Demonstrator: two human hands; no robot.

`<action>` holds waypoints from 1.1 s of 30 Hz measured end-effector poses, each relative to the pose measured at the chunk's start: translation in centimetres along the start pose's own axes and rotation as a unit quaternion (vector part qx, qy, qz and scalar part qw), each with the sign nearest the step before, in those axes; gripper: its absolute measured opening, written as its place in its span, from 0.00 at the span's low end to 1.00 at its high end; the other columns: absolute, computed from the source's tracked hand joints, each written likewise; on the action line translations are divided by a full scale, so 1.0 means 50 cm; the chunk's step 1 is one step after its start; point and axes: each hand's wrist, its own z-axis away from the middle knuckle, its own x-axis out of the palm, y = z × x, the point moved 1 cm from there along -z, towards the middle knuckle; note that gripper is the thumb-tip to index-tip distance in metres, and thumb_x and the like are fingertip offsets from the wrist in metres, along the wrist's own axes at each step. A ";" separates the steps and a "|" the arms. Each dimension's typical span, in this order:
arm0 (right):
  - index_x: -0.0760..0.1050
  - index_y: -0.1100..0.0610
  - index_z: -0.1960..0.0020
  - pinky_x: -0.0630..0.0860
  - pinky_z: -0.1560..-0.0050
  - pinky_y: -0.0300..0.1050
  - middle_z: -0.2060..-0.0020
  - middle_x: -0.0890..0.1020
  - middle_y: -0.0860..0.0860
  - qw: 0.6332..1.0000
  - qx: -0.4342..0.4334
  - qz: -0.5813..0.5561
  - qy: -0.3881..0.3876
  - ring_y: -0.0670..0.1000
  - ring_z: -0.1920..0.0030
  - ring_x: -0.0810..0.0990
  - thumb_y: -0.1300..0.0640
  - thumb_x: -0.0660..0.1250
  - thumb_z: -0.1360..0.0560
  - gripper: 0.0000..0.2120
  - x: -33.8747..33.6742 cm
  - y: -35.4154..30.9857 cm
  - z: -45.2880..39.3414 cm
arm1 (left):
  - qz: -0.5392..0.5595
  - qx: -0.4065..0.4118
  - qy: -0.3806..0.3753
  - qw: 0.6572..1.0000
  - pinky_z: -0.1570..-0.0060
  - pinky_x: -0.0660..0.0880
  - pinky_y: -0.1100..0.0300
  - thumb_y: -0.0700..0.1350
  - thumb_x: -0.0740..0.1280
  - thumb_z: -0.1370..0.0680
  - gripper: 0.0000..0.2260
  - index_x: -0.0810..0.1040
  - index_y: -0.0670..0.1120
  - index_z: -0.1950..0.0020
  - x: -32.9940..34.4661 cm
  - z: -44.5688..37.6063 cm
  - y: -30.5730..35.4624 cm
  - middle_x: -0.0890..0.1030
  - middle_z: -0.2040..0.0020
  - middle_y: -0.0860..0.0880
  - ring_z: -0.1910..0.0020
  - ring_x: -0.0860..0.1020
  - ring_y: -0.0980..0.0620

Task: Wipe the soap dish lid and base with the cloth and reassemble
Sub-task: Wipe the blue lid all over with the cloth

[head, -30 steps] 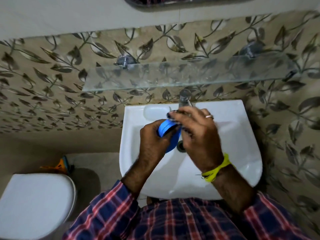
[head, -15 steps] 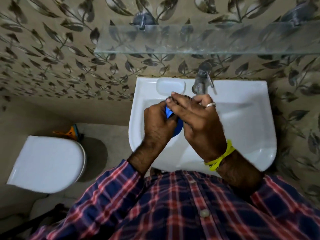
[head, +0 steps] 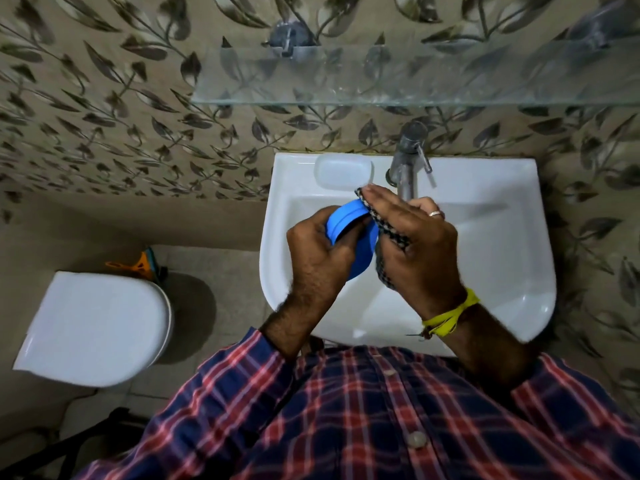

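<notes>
Over the white basin [head: 502,258], my left hand [head: 317,258] grips a blue soap dish piece [head: 341,220], tilted on its edge; I cannot tell whether it is the lid or the base. My right hand [head: 415,244] presses a dark checked cloth [head: 389,233] flat against the blue piece's right side. Much of the blue piece is hidden between the two hands. A white soap recess [head: 343,171] is moulded into the basin's back left ledge.
A steel tap [head: 407,161] stands at the basin's back, just beyond my right fingers. A glass shelf [head: 415,77] hangs on the leaf-patterned wall above. A closed white toilet [head: 97,327] is at the lower left, with an orange and teal thing [head: 145,265] behind it.
The view has tilted down and closer. The blue piece has turned so more of its rim shows, and the cloth under my right hand has slid across it.
</notes>
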 end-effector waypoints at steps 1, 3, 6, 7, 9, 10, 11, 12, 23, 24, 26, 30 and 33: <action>0.79 0.57 0.36 0.73 0.44 0.38 0.38 0.81 0.52 1.000 0.011 -0.003 0.000 0.51 0.48 0.79 0.75 0.66 0.31 0.26 0.004 -0.004 0.003 | 0.021 -0.012 0.004 1.000 0.59 0.79 0.63 0.35 0.75 0.27 0.08 0.85 0.45 0.51 0.001 0.001 -0.001 0.83 0.62 0.57 0.64 0.80 0.62; 0.78 0.56 0.36 0.73 0.42 0.34 0.38 0.81 0.51 0.999 0.036 -0.018 0.012 0.48 0.49 0.78 0.73 0.68 0.30 0.25 0.010 -0.007 0.005 | 0.060 -0.038 0.008 0.997 0.58 0.83 0.50 0.36 0.76 0.26 0.06 0.85 0.45 0.52 0.002 0.000 -0.004 0.84 0.62 0.53 0.62 0.83 0.52; 0.79 0.56 0.36 0.71 0.45 0.24 0.49 0.85 0.52 0.995 0.086 -0.044 0.041 0.49 0.55 0.81 0.69 0.71 0.28 0.22 0.006 0.000 0.008 | 0.115 -0.072 0.005 0.991 0.61 0.84 0.46 0.38 0.76 0.26 0.06 0.84 0.48 0.53 0.003 0.006 -0.001 0.85 0.62 0.52 0.62 0.84 0.48; 0.79 0.57 0.37 0.71 0.47 0.25 0.53 0.86 0.52 0.994 0.089 -0.040 0.047 0.50 0.58 0.81 0.68 0.71 0.29 0.21 0.004 0.000 0.009 | 0.136 -0.086 -0.003 0.987 0.62 0.84 0.49 0.38 0.76 0.25 0.06 0.84 0.48 0.53 0.004 0.008 0.000 0.85 0.62 0.53 0.62 0.84 0.51; 0.80 0.59 0.39 0.74 0.50 0.33 0.51 0.86 0.53 0.997 0.056 0.001 0.045 0.52 0.59 0.79 0.70 0.70 0.30 0.21 0.005 0.000 0.006 | 0.160 -0.113 -0.034 0.980 0.63 0.82 0.53 0.36 0.75 0.25 0.06 0.84 0.46 0.54 0.002 0.006 -0.001 0.85 0.62 0.53 0.62 0.83 0.53; 0.80 0.60 0.39 0.74 0.50 0.37 0.48 0.86 0.53 0.999 0.028 0.026 0.036 0.52 0.58 0.78 0.70 0.69 0.30 0.21 0.005 0.001 0.003 | 0.148 -0.116 -0.057 0.980 0.62 0.82 0.52 0.36 0.75 0.26 0.06 0.83 0.46 0.55 -0.002 0.001 -0.002 0.84 0.63 0.53 0.62 0.82 0.52; 0.80 0.61 0.39 0.74 0.51 0.40 0.45 0.85 0.53 0.999 0.000 0.046 0.025 0.53 0.57 0.76 0.71 0.67 0.30 0.21 0.002 0.002 -0.001 | 0.113 -0.108 -0.085 0.984 0.60 0.83 0.49 0.36 0.76 0.26 0.06 0.83 0.47 0.55 -0.008 -0.007 -0.002 0.85 0.62 0.51 0.62 0.83 0.50; 0.80 0.62 0.39 0.75 0.51 0.44 0.44 0.85 0.54 0.998 -0.026 0.059 0.015 0.54 0.56 0.76 0.71 0.65 0.30 0.21 -0.001 0.003 -0.005 | 0.059 -0.093 -0.117 0.987 0.58 0.83 0.48 0.36 0.76 0.26 0.07 0.83 0.47 0.56 -0.014 -0.017 0.001 0.85 0.61 0.50 0.61 0.83 0.49; 0.80 0.59 0.37 0.80 0.54 0.49 0.42 0.84 0.52 0.995 -0.026 0.080 -0.053 0.59 0.57 0.77 0.73 0.67 0.32 0.25 -0.025 0.014 0.006 | -0.100 -0.062 -0.084 0.989 0.61 0.81 0.53 0.42 0.80 0.30 0.06 0.84 0.45 0.59 -0.020 -0.033 0.012 0.81 0.66 0.52 0.66 0.80 0.50; 0.79 0.60 0.37 0.80 0.54 0.49 0.42 0.84 0.52 0.995 -0.022 0.075 -0.061 0.58 0.56 0.77 0.73 0.67 0.32 0.25 -0.019 0.009 0.006 | -0.107 -0.067 -0.092 0.988 0.61 0.80 0.53 0.42 0.80 0.30 0.06 0.83 0.45 0.60 -0.020 -0.036 0.007 0.81 0.67 0.51 0.66 0.79 0.50; 0.78 0.59 0.35 0.78 0.51 0.46 0.40 0.83 0.52 0.994 -0.048 0.074 -0.070 0.56 0.55 0.76 0.72 0.64 0.31 0.25 -0.004 -0.009 0.005 | -0.116 -0.057 -0.093 0.987 0.64 0.78 0.55 0.40 0.78 0.29 0.06 0.82 0.45 0.61 -0.023 -0.040 0.005 0.80 0.68 0.52 0.67 0.77 0.52; 0.80 0.59 0.38 0.79 0.56 0.46 0.43 0.84 0.52 0.994 -0.053 0.092 -0.041 0.59 0.58 0.77 0.70 0.60 0.30 0.24 -0.018 0.019 -0.005 | -0.094 -0.035 -0.048 0.994 0.59 0.80 0.58 0.42 0.79 0.29 0.05 0.85 0.45 0.56 -0.037 -0.041 0.014 0.83 0.64 0.53 0.63 0.82 0.51; 0.81 0.60 0.39 0.80 0.55 0.50 0.43 0.84 0.53 0.996 -0.019 0.073 -0.043 0.61 0.57 0.77 0.75 0.65 0.33 0.25 -0.017 0.028 -0.005 | -0.097 -0.045 -0.062 0.992 0.57 0.81 0.50 0.41 0.78 0.29 0.06 0.85 0.41 0.55 -0.027 -0.037 0.013 0.84 0.62 0.47 0.62 0.82 0.47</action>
